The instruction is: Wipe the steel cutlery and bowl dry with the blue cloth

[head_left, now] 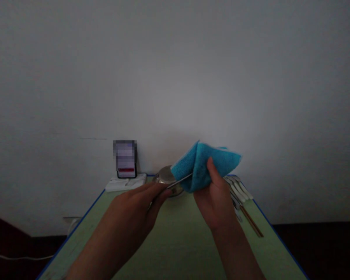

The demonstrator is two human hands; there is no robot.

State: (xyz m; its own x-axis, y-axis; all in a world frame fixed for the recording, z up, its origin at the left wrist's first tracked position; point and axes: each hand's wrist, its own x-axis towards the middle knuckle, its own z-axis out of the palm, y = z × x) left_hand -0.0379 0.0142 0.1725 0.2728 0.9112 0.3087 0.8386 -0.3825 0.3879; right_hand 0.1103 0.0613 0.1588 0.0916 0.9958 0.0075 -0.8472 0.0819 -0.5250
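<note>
My right hand (214, 200) is closed on a folded blue cloth (205, 163), thumb pressed against its front. My left hand (134, 212) pinches the handle of a thin metal utensil (179, 181) whose far end disappears into the cloth. Both hands are raised above a green table (177, 241). A round metal bowl (165, 175) sits on the table just behind the utensil.
Several pieces of cutlery with white handles (239, 190) and brown chopsticks (251, 221) lie at the table's right edge. A phone (125, 159) stands upright on a white stand (125, 182) at the back left. A plain wall rises behind; a white cable (20, 257) runs along the dark floor at the left.
</note>
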